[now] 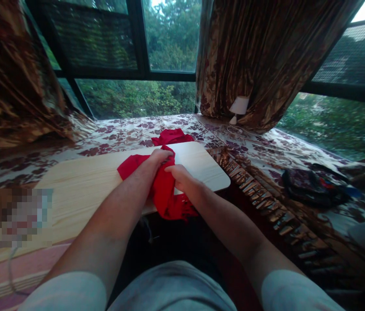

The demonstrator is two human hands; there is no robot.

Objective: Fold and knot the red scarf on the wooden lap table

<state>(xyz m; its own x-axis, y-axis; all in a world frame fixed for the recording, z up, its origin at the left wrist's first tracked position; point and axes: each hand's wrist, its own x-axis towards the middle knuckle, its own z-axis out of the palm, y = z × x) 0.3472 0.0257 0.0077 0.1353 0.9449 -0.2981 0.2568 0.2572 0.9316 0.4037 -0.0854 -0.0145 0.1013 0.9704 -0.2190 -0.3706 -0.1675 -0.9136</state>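
Observation:
A red scarf point(163, 192) with a fringed end lies bunched over the light wooden table point(81, 177), and its fringe hangs past the near edge. My left hand point(162, 155) is closed on the scarf's upper part, its fingers partly hidden in the folds. Just to the right and nearer to me, my right hand point(181, 176) pinches the scarf's right edge between thumb and fingers. More red cloth point(173, 136) lies beyond the table's far edge; whether it belongs to the same scarf I cannot tell.
A floral-covered ledge point(124, 134) runs behind the table below the windows. On it, a small white lamp point(239, 105) stands near the curtain point(253, 52). A black bag point(312, 185) lies at the right. A blurred-out item point(22, 218) rests at the table's left end.

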